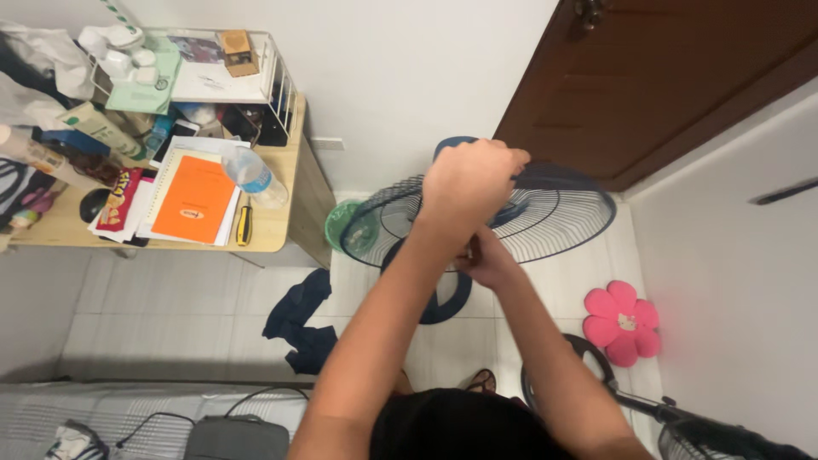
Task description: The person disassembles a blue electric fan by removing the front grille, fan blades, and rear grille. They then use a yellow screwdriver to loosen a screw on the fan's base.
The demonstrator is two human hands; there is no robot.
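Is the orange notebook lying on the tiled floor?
No, the orange notebook lies on the wooden desk beside a clear plastic bottle, well above the floor.

Both your bare arms reach forward and away from your body, crossing close together near the wrists. Your left hand (470, 181) is raised highest, curled into a loose fist with the knuckles turned toward you. Your right hand (483, 258) sits just beneath it, fingers bent inward, partly hidden behind the left forearm. Both elbows are slightly bent.
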